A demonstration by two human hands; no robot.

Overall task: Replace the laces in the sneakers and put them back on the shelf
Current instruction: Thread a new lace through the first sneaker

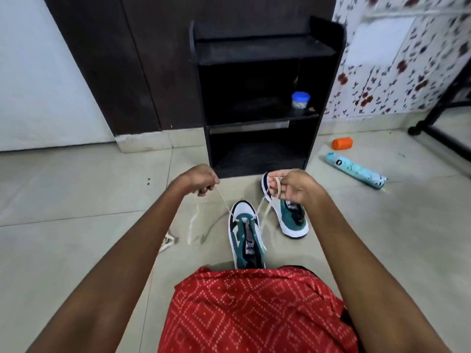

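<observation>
A teal and white sneaker [246,233] stands on the floor just beyond my knees, toe pointing away. A cream lace [262,203] runs through its front eyelets and rises in a V to both hands. My left hand [201,180] pinches the left end of the lace, held up and to the left of the toe. My right hand [293,186] grips the right end, looped around its fingers. The second sneaker [290,217] lies on the floor behind my right hand, partly hidden by it. The black shelf [257,118] stands straight ahead against the wall.
A small jar with a blue lid [300,100] sits on the shelf's middle board. An orange cap [342,143] and a light blue bottle [355,170] lie on the tiles to the right. Another loose lace [167,243] lies by my left forearm. A black frame leg [438,133] is far right.
</observation>
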